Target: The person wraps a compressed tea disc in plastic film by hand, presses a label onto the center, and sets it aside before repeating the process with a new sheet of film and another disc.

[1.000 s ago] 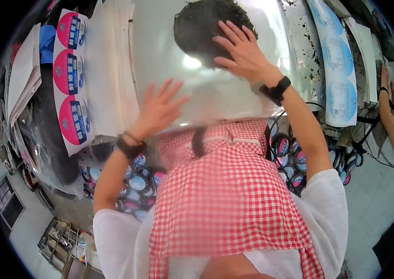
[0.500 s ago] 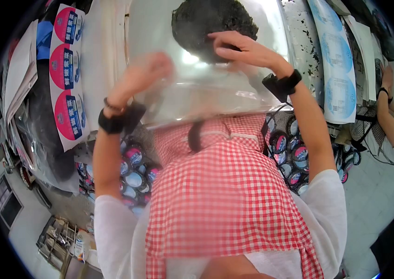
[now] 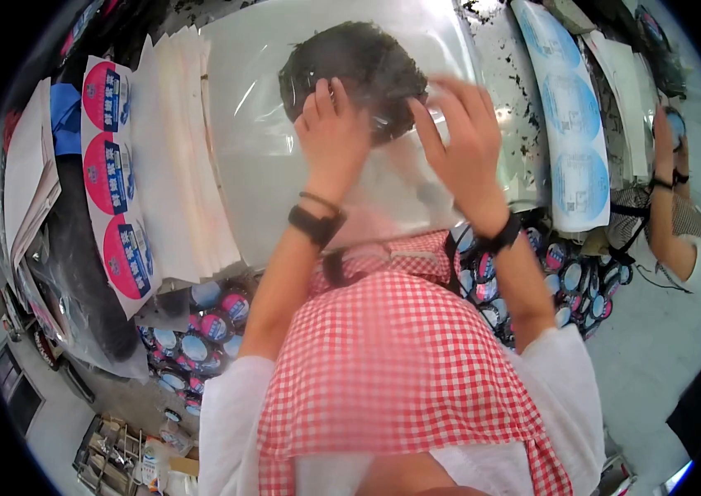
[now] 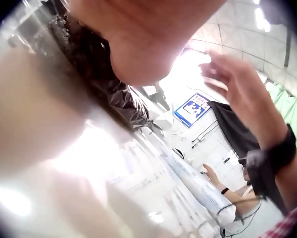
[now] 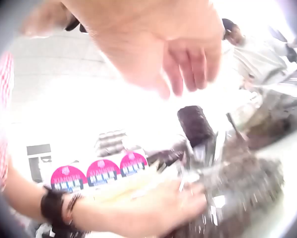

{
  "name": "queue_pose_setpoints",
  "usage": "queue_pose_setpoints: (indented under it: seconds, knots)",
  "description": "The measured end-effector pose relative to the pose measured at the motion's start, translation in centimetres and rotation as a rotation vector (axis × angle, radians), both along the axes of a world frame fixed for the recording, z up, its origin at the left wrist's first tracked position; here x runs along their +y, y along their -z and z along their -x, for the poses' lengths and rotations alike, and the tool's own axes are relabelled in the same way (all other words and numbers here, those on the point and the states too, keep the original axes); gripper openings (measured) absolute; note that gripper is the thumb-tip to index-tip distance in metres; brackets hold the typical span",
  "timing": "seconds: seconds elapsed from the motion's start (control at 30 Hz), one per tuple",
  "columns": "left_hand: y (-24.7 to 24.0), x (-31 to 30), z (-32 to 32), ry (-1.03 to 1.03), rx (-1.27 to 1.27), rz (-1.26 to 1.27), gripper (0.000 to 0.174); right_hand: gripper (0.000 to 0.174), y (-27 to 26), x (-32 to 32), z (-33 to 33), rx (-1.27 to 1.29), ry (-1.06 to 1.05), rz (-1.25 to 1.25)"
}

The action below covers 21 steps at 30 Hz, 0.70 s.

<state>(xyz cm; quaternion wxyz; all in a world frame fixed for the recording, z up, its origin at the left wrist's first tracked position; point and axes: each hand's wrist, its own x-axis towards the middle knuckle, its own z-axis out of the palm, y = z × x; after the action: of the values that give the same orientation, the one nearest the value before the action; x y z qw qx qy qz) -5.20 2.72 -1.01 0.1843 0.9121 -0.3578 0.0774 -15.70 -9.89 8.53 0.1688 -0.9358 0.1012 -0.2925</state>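
Observation:
A dark round cake of dried seaweed [image 3: 349, 58] is over the pale, shiny work surface [image 3: 259, 165] in the head view. Clear plastic shows around the seaweed in the right wrist view, wrinkled at its end in the left wrist view. My left hand [image 3: 336, 149] grips its near left edge, the fingertips over the dark face. Beside the right edge is my right hand [image 3: 468, 136], blurred, its fingers loosely bent and parted. From the right wrist, that hand [image 5: 153, 44] appears raised above the seaweed with nothing between its fingers.
A strip of pink labels [image 3: 111, 174] and a stack of pale sheets [image 3: 177, 157] flank the surface on the left. Blue labels [image 3: 565, 116] and dark crumbs lie rightward. Several labelled round packs [image 3: 193, 347] are heaped below. Another person's arm [image 3: 666, 207] is at far right.
My left hand has swung inward from the left onto the seaweed's near edge. My right hand has moved off its face to beside the right edge. The seaweed looks shifted and slightly tilted.

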Motion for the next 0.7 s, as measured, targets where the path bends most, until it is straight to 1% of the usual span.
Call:
queue_pose_setpoints:
  seconds: [0.07,0.1,0.2,0.23,0.33,0.37,0.43,0.47,0.5,0.57,0.6,0.63,0.67,0.7]
  knots:
    - [0.2,-0.2,0.0,-0.031,-0.004,0.008,0.054,0.051,3.3,2.2,0.7,0.164,0.245,0.099]
    - [0.2,-0.2,-0.1,-0.016,0.097,0.017,0.054,0.053,4.7,3.3,0.4,0.246,0.376,0.140]
    - [-0.3,-0.3,0.2,-0.078,-0.037,-0.069,0.054,0.056,7.3,3.7,-2.7,0.238,0.293,0.121]
    - [-1.1,-0.2,0.2,-0.070,-0.065,-0.076,0.052,0.048,7.3,3.9,-3.6,0.184,0.281,0.130]
    - [0.1,0.0,-0.7,0.073,-0.043,0.093,0.049,0.040,11.4,3.1,-4.7,0.005,-0.023,-0.283]
    - [-0.3,0.0,-1.0,0.173,0.130,0.196,0.049,0.034,7.9,4.3,-4.6,0.007,0.160,-0.934]
    - [0.0,-0.6,-0.7,0.166,0.594,0.595,0.046,0.034,5.3,3.7,-5.6,0.108,0.223,-1.017]
    - [0.1,-0.8,-0.5,0.157,0.828,0.794,0.045,0.034,4.9,3.5,-5.7,0.160,0.256,-1.058]
    - [0.2,-1.0,-0.5,0.126,0.696,0.681,0.038,0.035,7.6,3.3,-5.8,0.047,0.159,-0.689]
    - [-1.9,-1.0,-0.6,-0.004,0.111,0.299,0.034,0.034,8.0,3.2,-6.4,-0.018,0.241,-0.241]
    - [-1.7,-0.9,-0.6,-0.011,0.051,0.244,0.033,0.034,8.3,3.2,-6.5,-0.048,0.275,-0.018]
    - [-1.6,-0.9,-0.7,-0.019,-0.011,0.190,0.033,0.034,9.4,3.1,-6.4,0.069,0.225,-0.011]
    - [-1.4,-0.8,-0.7,-0.028,-0.074,0.137,0.032,0.034,10.2,2.9,-6.4,0.005,0.198,-0.180]
    - [-0.2,-0.7,-1.0,0.062,0.063,0.235,0.033,0.034,11.0,2.8,-6.3,-0.057,0.172,-0.349]
